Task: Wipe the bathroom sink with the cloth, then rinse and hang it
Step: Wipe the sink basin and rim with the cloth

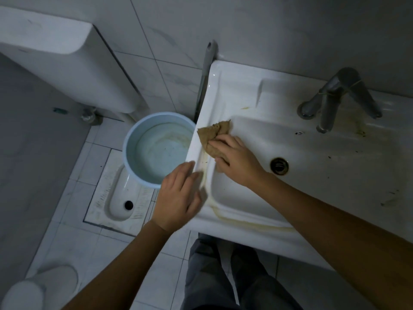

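At far left a white cistern [67, 59] hangs on the tiled wall, and below it a pale blue basin [156, 148] sits over the squat pan [118, 195], just beside the sink's left edge. The left hand [178, 195] rests flat on the left rim of the sink [214, 90], fingers spread, its grip open and holding nothing. Just right of it, the right hand [234, 162] presses the brown cloth [212, 137] against the rim where it drops into the bowl, its grip closed down on the cloth. The cloth looks thin, limp and light; it should bunch easily, so a gathered fold under the palm is likely the best hold. Yellowish stains run along the front rim. Rightward, the bowl is open for broad strokes past the drain [279, 166], while the tap [335, 101] crowds the back ledge.
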